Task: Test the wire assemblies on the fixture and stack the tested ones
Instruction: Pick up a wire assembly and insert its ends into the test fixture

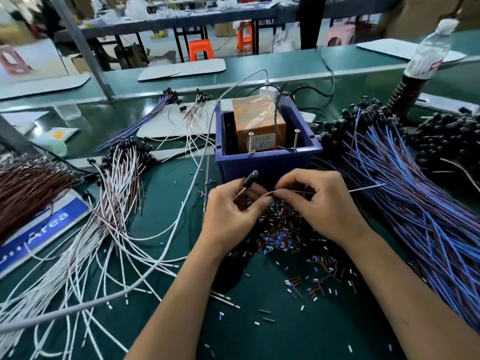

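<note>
Left hand and right hand were pinched on one wire assembly before the fixture; untested blue bundles remained at three o'clock.

Label print on orange box inside blue bin too small to read. Brown wire bundle, left of bin, cut by frame edge.
</note>
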`<state>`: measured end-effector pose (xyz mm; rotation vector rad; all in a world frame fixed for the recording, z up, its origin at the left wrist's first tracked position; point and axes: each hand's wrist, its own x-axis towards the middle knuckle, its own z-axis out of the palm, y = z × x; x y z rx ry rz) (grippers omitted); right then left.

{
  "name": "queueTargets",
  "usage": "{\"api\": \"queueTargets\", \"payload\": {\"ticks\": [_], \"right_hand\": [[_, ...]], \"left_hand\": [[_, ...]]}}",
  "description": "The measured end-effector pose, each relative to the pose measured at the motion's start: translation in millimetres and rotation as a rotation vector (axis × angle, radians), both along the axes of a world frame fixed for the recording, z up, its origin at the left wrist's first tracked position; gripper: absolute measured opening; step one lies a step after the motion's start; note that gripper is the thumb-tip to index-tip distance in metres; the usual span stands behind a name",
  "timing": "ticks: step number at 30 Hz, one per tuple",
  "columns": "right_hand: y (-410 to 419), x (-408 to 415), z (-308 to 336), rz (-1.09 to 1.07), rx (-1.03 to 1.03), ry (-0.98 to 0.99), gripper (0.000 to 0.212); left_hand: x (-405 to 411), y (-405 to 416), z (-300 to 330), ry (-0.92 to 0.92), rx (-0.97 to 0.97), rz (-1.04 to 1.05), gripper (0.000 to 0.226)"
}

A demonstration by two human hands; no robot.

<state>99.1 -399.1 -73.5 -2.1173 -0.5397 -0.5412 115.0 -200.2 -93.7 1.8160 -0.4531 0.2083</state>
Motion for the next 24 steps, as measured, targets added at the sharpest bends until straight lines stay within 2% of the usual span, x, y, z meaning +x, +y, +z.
{"api": "queueTargets", "payload": {"ticks": [9, 13, 16, 18, 21, 23, 24], "right_hand": [[3.8, -2.8, 3.4, -0.108, 0.022, -0.183, 0.007], [-4.1, -5.1, 7.2, -0.284, 0.198, -0.254, 0.011], [-6.2, -11.4, 10.4, -0.176, 0.213, -0.241, 0.023], [5.6, -17.4, 9.4, 0.047, 0.181, -0.063, 0.04], [23.6, -17.1, 3.4, 0.226, 0.241, 0.393, 0.061], [27.7, -14.5, 0.0, 0.145, 0.534, 0.515, 0.06], [27.2, -13.3, -0.7, 0.061, 0.698, 0.489, 0.055]], "left_hand": [[-0.4, -4.5, -0.2, 0.03, -0.003, 0.002, 0.021], [0.2, 1.7, -0.1, 0.046, 0.001, 0.033, 0.022], [-2.5, 5.7, 2.9, 0.03, -0.118, 0.036, 0.018], [-4.2, 4.9, 6.9, 0.03, -0.202, 0.039, 0.014], [-5.6, 3.2, 10.0, 0.057, -0.292, 0.028, 0.013], [-7.0, 2.7, 10.1, 0.071, -0.295, 0.008, 0.015], [-7.4, 2.4, 10.4, 0.074, -0.283, 0.0, 0.016]]}}
